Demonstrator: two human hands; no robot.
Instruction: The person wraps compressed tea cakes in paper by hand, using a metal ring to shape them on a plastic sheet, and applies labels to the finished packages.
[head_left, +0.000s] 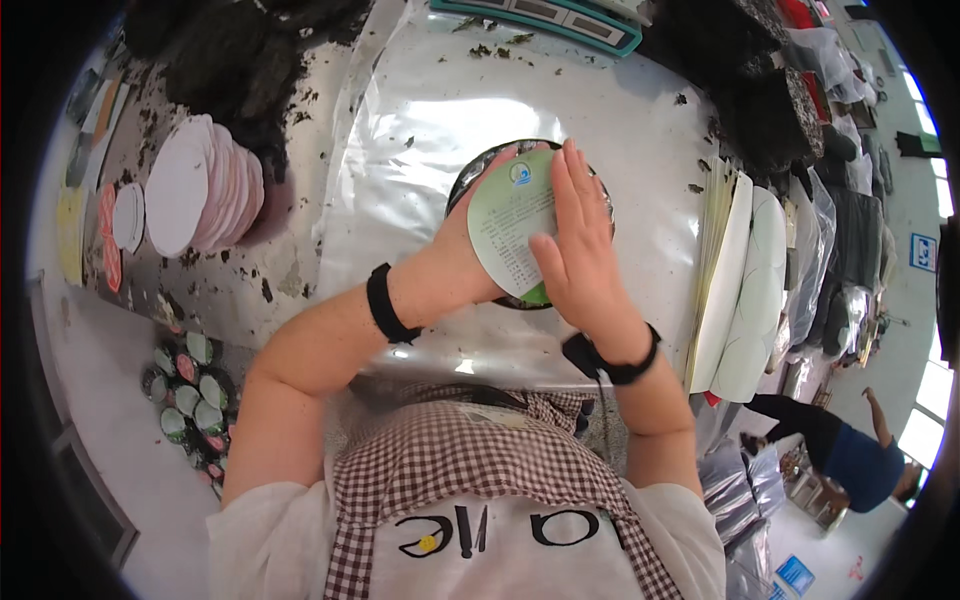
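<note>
A round green label (510, 225) bearing print and a small blue logo lies between my hands, over a round package (463, 180) with a dark rim. My left hand (472, 240) is behind the label, its fingers largely hidden by it. The palm side of my right hand (581, 232) rests against the label's right part, fingers extended and thumb apart. Both hands are above a metal table (645, 300) covered with shiny plastic film. The package's contents are mostly hidden by my hands and the label.
A stack of round pinkish papers (199, 187) and a dark dried heap (232, 67) are at the left. A teal-edged scale (555, 22) stands at the far edge. Label sheets (739, 285) and dark blocks (776, 112) lie right. Another person (855, 457) is at far right.
</note>
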